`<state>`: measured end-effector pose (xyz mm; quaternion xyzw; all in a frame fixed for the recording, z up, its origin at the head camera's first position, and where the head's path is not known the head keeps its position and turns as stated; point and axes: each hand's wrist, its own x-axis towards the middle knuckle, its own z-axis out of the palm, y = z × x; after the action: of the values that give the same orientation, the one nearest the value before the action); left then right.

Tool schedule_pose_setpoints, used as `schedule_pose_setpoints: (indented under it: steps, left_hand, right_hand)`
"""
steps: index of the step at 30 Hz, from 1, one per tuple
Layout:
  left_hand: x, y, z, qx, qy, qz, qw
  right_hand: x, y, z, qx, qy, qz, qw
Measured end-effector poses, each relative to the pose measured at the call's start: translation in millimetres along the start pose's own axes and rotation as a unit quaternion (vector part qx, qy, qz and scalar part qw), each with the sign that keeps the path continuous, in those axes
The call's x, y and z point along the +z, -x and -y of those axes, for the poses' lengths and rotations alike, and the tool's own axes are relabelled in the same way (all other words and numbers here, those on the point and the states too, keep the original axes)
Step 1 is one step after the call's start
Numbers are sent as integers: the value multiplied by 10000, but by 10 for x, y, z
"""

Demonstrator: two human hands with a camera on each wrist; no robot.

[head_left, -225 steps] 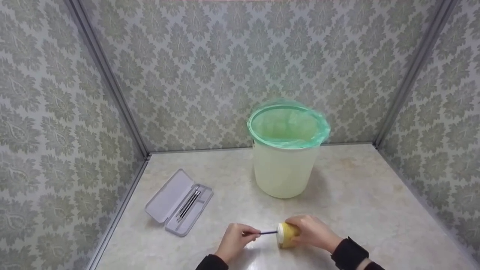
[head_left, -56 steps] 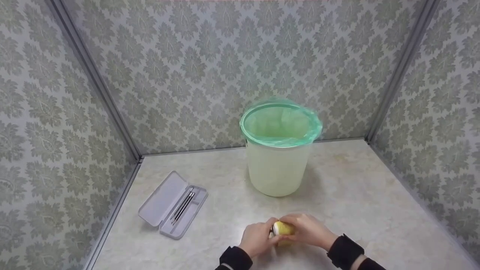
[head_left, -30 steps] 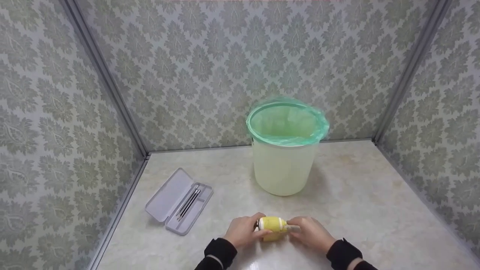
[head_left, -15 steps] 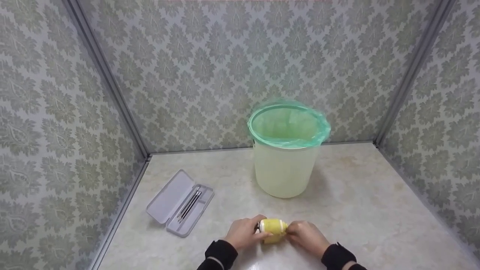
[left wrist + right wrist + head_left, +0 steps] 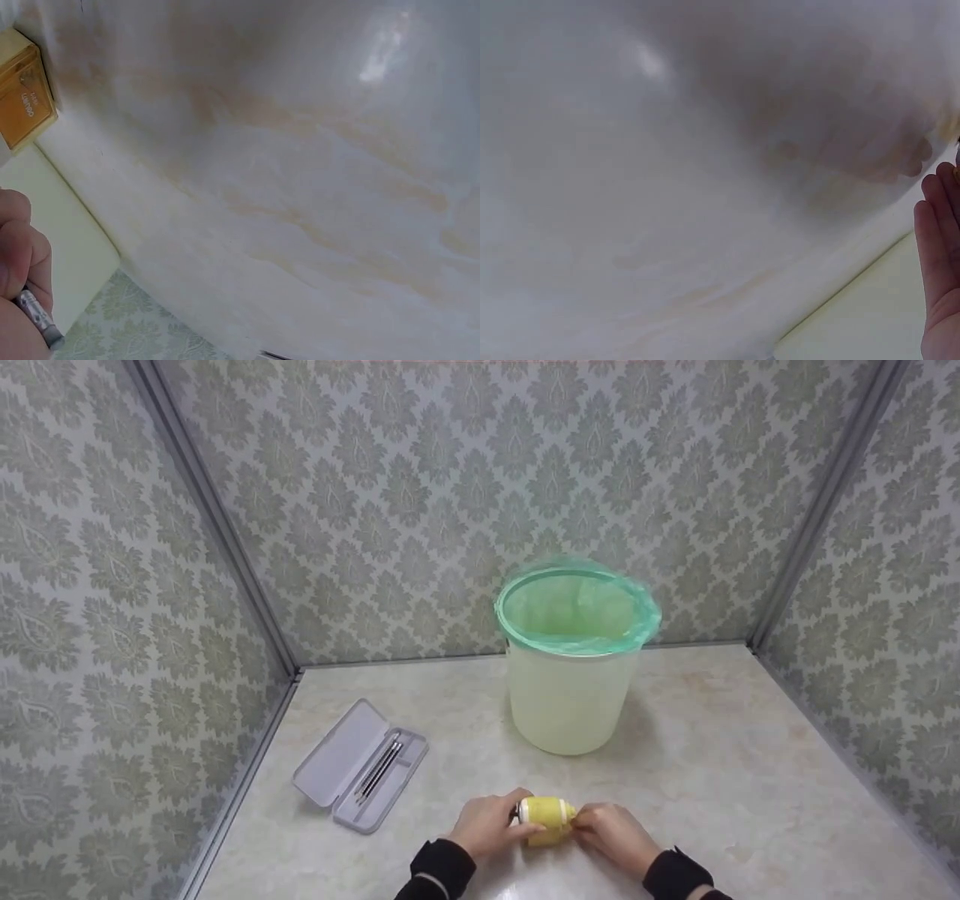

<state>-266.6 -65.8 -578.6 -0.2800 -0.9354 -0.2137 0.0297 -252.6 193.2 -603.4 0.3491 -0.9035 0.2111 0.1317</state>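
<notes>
In the head view a yellow pencil sharpener (image 5: 545,811) with a white front lies sideways between both hands, close over the table. My left hand (image 5: 486,823) grips its white end, thumb below and fingers above. From the curled left hand (image 5: 19,259) in the left wrist view sticks a pencil (image 5: 39,319) with a silver end; its dark shaft goes toward the sharpener's front. My right hand (image 5: 611,831) pinches the small crank at the yellow end, mostly hidden by fingers. The sharpener's clear orange shavings box (image 5: 22,97) shows at the left wrist view's edge.
An open grey pencil case (image 5: 360,769) with several pencils (image 5: 379,769) lies to the left. Behind the hands stands a pale waste bin (image 5: 568,697) lined with a green bag (image 5: 577,645). Patterned walls (image 5: 480,510) enclose the table on three sides.
Earlier the left hand pushed the pencil in while the right held the sharpener. Now the left holds sharpener and pencil, and the right has moved to the crank, its fingers drawn in closer.
</notes>
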Motion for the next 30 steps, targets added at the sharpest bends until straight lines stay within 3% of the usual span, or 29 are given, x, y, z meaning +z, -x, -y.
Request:
schedule_pose_setpoints:
  steps: [9,14,23,30]
  left_hand:
    - [9,-1,-3,-143,26,148,9998]
    - [9,4,-2,-166,4,102,9998]
    - [11,5,-1,-124,-37,4,9999]
    - [22,14,-8,-93,-140,-7,9999]
  right_hand:
    - [-21,12,22,1,-23,-12,10000]
    - [-15,8,19,-199,45,-113,9997]
    - [-14,2,12,-62,-89,75,9999]
    - [-17,30,26,-180,-27,29,9998]
